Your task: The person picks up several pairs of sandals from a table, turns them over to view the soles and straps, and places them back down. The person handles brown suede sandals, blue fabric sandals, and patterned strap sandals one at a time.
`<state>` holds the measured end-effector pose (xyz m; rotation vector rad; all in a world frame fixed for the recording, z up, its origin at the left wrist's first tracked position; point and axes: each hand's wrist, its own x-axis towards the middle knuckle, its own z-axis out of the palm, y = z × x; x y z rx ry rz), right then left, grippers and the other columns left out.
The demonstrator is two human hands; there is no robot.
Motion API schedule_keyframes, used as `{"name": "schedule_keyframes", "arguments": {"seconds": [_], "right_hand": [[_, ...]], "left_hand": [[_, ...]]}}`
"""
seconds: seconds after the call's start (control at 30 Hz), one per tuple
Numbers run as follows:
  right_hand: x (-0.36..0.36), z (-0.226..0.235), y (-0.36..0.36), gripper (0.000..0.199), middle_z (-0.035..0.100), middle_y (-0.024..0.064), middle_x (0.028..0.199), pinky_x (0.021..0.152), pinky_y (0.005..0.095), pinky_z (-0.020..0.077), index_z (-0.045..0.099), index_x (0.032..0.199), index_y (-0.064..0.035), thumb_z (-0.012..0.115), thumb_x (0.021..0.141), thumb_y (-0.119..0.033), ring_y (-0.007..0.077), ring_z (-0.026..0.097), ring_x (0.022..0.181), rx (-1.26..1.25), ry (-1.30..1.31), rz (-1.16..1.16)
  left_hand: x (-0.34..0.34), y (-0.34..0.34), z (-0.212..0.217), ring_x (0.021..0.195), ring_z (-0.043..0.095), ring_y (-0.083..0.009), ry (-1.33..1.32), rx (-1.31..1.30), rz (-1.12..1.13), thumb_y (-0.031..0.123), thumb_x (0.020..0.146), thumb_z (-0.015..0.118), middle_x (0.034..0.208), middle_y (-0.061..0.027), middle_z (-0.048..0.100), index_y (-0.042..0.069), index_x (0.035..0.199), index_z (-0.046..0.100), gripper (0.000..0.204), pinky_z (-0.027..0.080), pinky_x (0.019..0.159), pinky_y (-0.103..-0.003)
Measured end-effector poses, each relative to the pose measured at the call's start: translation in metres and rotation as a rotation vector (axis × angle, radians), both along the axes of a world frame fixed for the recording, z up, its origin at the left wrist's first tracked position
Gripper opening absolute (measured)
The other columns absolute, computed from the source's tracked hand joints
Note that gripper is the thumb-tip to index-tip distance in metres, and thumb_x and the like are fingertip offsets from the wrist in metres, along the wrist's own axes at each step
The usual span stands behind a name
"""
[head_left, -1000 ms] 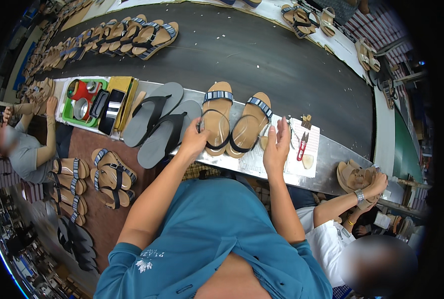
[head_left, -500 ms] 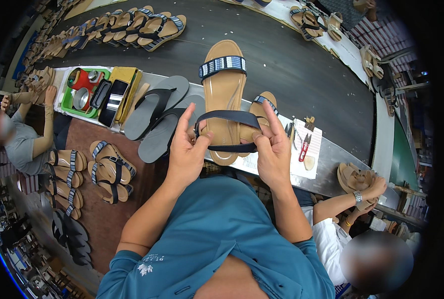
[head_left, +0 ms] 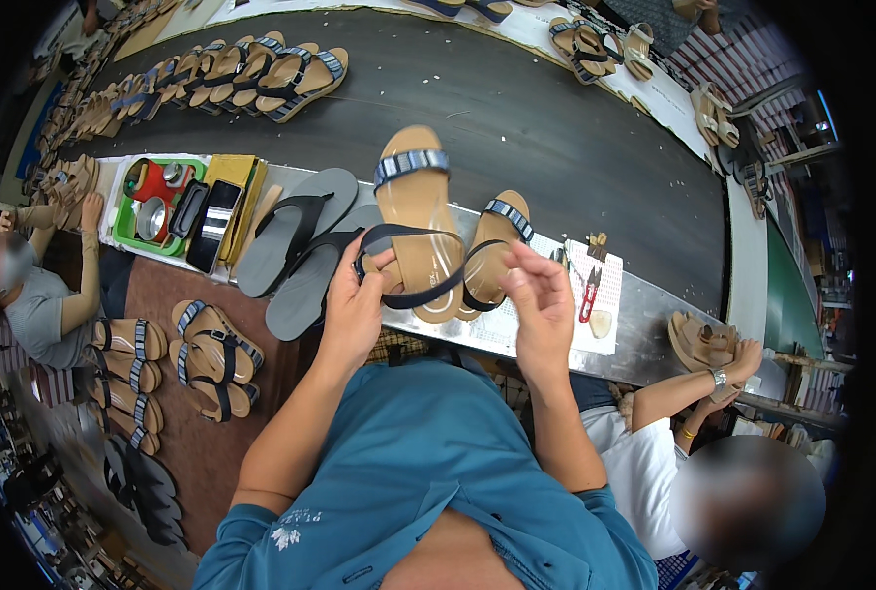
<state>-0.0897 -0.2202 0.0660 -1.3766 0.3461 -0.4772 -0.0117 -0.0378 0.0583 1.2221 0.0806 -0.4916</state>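
Note:
My left hand (head_left: pixel 355 307) is closed on the dark ankle strap of a tan-soled sandal (head_left: pixel 420 211), its fingers inside the strap loop. That sandal has a blue-and-white striped toe band and is tilted toe-away above the bench edge. Beside it on the right is a matching second sandal (head_left: pixel 502 218), partly hidden, with a thin dark strap. My right hand (head_left: pixel 541 305) is just right of the straps, its fingers loosely bent and apart, with nothing visible in them.
Grey flip-flops (head_left: pixel 295 231), a green tray (head_left: pixel 128 231) and a phone (head_left: pixel 218 218) lie left. Red-handled snips (head_left: pixel 590 295) rest on white paper (head_left: pixel 605 339). Beyond runs a dark conveyor belt (head_left: pixel 516 118) with rowed sandals (head_left: pixel 300 79). Co-workers sit at both sides.
My right hand has come off the ankle strap and its fingers have bent. The sandal has moved left and lower, its strap loop now slack in my left hand.

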Motion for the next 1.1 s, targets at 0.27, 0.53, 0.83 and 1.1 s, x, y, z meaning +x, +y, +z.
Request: {"name": "schedule_keyframes", "arguments": {"seconds": [0.27,0.53,0.83,1.1], "right_hand": [[-0.048,-0.092,-0.054,0.054,0.054,0.0192,0.129,0.085,0.0288,0.0513,0.041,0.136,0.0051,0.065,0.092,-0.014,0.0211,0.057,0.113,0.021,0.531,-0.09],[-0.015,-0.126,-0.014,0.064,0.054,0.0204,0.131,0.095,0.0346,0.0453,0.037,0.139,0.0063,0.068,0.091,-0.023,0.0234,0.055,0.115,0.05,0.471,0.053],[-0.046,-0.128,-0.043,0.045,0.057,0.0104,0.129,0.103,0.0388,0.0434,0.051,0.13,-0.0018,0.046,0.1,-0.036,0.0248,0.056,0.117,0.692,0.172,0.079],[-0.051,-0.044,-0.03,0.066,0.053,0.0146,0.136,0.106,0.0498,0.0421,0.046,0.138,-0.0042,0.057,0.092,-0.05,0.0319,0.053,0.124,0.88,-0.088,0.292]], "left_hand": [[-0.002,0.002,-0.084,0.11,0.06,-0.0205,0.221,0.083,-0.125,0.006,0.088,0.046,0.136,-0.0133,0.053,-0.002,0.143,0.034,0.057,0.048,0.091,-0.032],[-0.021,-0.013,-0.132,0.116,0.056,-0.0219,-0.045,0.362,-0.187,0.016,0.09,0.066,0.128,-0.0147,0.057,-0.005,0.139,0.039,0.06,0.042,0.1,-0.032],[-0.008,0.011,-0.098,0.116,0.059,-0.0236,0.522,-0.817,-0.303,0.036,0.095,0.058,0.128,-0.0094,0.06,0.004,0.132,0.052,0.049,0.046,0.101,-0.04],[-0.018,0.0,-0.032,0.12,0.057,-0.028,0.473,-0.814,-0.224,0.04,0.089,0.065,0.133,-0.0133,0.056,0.005,0.136,0.049,0.06,0.045,0.104,-0.046]]}}
